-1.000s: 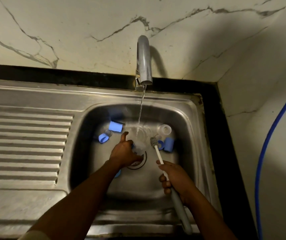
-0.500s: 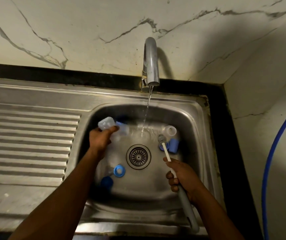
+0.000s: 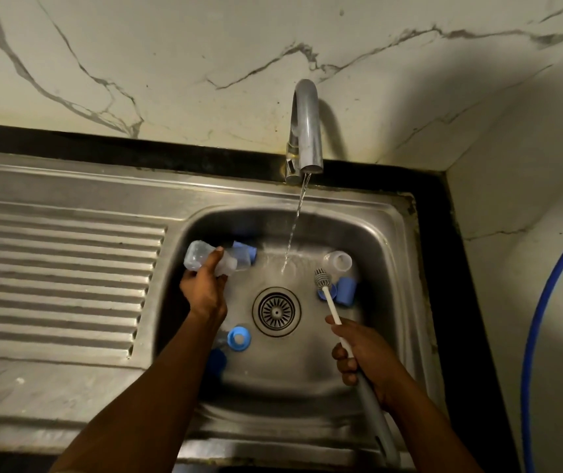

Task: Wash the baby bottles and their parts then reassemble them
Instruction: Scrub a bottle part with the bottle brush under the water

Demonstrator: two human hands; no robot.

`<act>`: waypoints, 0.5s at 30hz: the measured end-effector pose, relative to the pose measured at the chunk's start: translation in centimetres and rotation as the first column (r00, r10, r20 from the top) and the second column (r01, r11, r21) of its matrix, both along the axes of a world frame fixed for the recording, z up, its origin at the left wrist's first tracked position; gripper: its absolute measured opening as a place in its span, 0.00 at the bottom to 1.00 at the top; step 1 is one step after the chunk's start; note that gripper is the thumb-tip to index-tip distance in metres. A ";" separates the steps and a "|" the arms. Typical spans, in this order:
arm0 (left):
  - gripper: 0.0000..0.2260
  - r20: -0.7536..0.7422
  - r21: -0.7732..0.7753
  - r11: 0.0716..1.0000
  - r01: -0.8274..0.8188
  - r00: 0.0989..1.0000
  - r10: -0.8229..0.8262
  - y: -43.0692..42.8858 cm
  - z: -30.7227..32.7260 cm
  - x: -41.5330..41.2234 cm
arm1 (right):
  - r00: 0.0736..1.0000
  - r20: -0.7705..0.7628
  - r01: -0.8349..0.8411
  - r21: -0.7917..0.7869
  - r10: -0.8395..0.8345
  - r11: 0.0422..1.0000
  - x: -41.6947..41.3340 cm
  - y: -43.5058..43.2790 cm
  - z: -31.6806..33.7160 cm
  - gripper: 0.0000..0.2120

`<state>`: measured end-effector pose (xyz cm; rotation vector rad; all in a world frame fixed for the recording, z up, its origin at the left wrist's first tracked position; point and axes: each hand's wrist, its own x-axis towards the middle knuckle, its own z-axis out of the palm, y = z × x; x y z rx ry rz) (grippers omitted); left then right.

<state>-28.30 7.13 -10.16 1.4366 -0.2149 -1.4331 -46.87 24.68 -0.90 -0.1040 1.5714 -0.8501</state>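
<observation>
Steel sink (image 3: 385, 233) holds everything, so its drain (image 3: 276, 311) serves as the mark. Nearest, right of the drain, the right hand (image 3: 365, 360) is closed in a fist round the brush (image 3: 331, 307), gripping where the white stem meets the grey handle. The stem slants away to a bristle head just right of the drain on its far side. Near-left of the drain a dark cap (image 3: 217, 361) lies partly under the left forearm, and a light blue ring (image 3: 239, 338) sits just beyond it, close to the drain's rim.

Farther left, the left hand (image 3: 205, 291) grips a clear bottle (image 3: 201, 259) held on its side, thumb across it. A left cap (image 3: 244, 249), blue, shows just behind that bottle. Far-right of the drain lie a right cap (image 3: 346, 291), a second ring (image 3: 322, 295) under the bristles, and beyond them a second bottle (image 3: 339, 261), mouth open towards the camera.

Beyond the drain, water (image 3: 293, 230) falls from the tap (image 3: 307, 131) onto the sink floor. A ribbed drainboard (image 3: 58, 278) spreads well left of the drain, and a blue hose (image 3: 546, 302) hangs well right.
</observation>
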 end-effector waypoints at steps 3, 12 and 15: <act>0.24 0.051 -0.028 0.999 0.036 0.998 -0.034 0.8 0.0 -0.4 | 1.000 0.015 -0.005 0.002 0.005 1.000 0.4 0.2 -0.3 0.11; 0.20 0.230 -0.033 0.964 0.263 0.941 -0.249 2.2 -1.4 -1.9 | 1.000 0.014 0.006 0.000 -0.006 1.000 0.2 1.0 -0.3 0.12; 0.20 0.308 -0.038 0.946 0.323 0.904 -0.296 2.5 -2.2 -1.9 | 1.000 0.004 0.020 0.010 -0.020 1.000 0.0 1.2 -0.5 0.12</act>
